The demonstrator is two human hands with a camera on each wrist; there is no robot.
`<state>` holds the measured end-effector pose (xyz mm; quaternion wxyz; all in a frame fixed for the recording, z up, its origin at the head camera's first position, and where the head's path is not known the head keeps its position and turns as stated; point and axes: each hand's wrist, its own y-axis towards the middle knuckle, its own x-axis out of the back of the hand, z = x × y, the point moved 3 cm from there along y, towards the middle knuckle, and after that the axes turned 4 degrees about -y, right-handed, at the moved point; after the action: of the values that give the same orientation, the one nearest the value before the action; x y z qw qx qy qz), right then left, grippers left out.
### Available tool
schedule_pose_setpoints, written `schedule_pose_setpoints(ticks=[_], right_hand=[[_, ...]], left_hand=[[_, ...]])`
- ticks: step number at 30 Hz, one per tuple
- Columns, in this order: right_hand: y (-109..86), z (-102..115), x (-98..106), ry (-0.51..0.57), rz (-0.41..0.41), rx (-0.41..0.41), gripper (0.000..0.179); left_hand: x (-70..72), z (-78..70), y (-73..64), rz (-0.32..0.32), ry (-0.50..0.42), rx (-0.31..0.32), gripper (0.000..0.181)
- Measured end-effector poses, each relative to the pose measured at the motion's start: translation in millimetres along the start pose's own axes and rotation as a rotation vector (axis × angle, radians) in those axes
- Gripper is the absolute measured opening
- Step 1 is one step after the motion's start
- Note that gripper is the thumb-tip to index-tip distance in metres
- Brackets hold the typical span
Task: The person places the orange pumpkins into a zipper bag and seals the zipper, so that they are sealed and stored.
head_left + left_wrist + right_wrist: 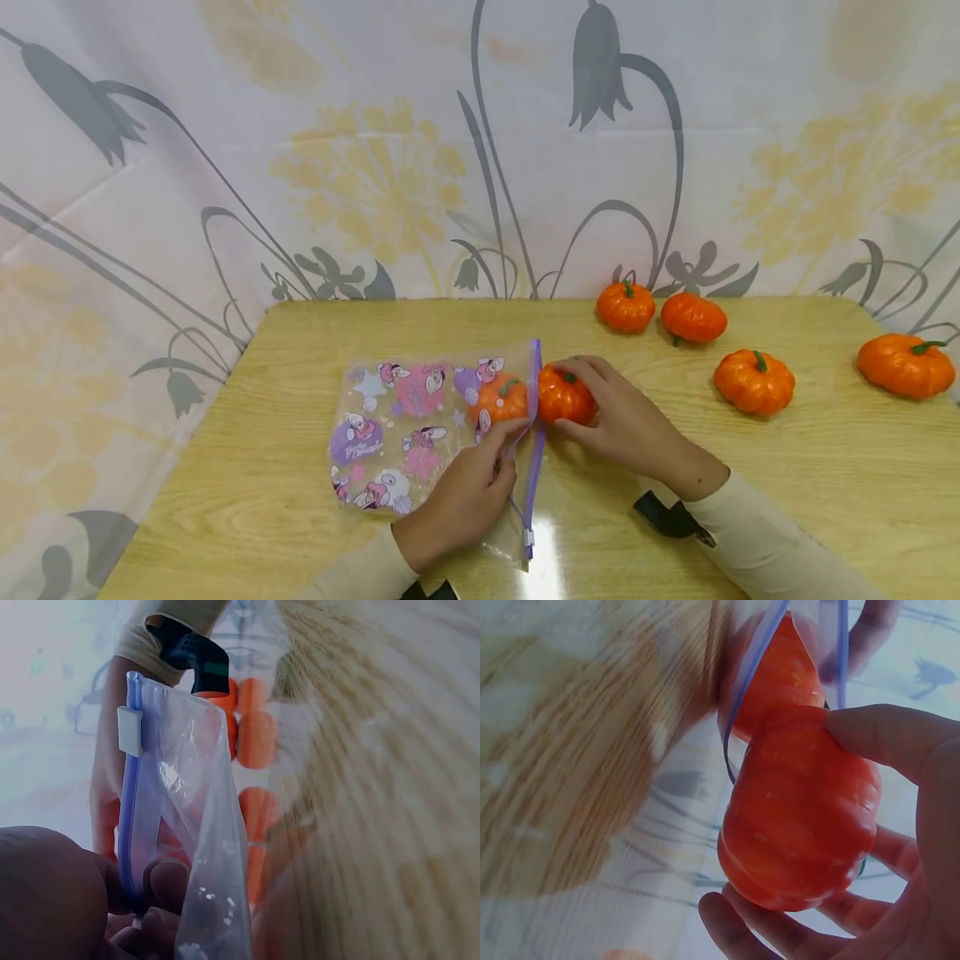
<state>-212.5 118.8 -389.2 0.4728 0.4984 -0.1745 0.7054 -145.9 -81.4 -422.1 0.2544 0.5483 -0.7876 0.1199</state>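
A clear zip bag point(420, 425) with pink and purple cartoon prints lies on the table, its purple-edged mouth facing right. My left hand point(468, 492) pinches the upper layer at that mouth, above the white slider point(130, 731). One small orange pumpkin point(501, 400) is inside the bag, close to the opening. At the mouth, my right hand point(626, 421) grips a second pumpkin point(799, 810), thumb on one side and fingers round the other. In the right wrist view the held pumpkin meets the parted purple edges, right against the pumpkin inside the bag.
To the right on the wooden table point(247, 467) are more pumpkins: two near the back edge, a left one point(626, 307) and a right one point(693, 317), one nearer point(753, 383), and one at far right point(906, 367). A flower-printed cloth point(420, 167) hangs behind.
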Motion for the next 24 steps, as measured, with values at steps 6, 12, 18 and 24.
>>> schedule_pose_setpoints(ticks=[6, 12, 18, 24], right_hand=[[0.3, -0.3, -0.8, 0.017, 0.011, -0.016, 0.067], [0.6, -1.2, -3.4, 0.058, 0.04, -0.047, 0.077], [1.0, -1.6, -5.8, 0.084, 0.046, -0.056, 0.081], [1.3, -1.3, -7.1, 0.096, 0.044, -0.041, 0.085]], left_hand=[[0.1, -1.0, 1.5, 0.005, -0.04, 0.005, 0.046], [0.0, -2.5, 0.8, 0.018, -0.072, 0.002, 0.046], [0.4, -3.7, 1.4, 0.019, -0.083, -0.01, 0.047], [0.1, -2.1, 0.7, 0.022, -0.08, -0.016, 0.047]])
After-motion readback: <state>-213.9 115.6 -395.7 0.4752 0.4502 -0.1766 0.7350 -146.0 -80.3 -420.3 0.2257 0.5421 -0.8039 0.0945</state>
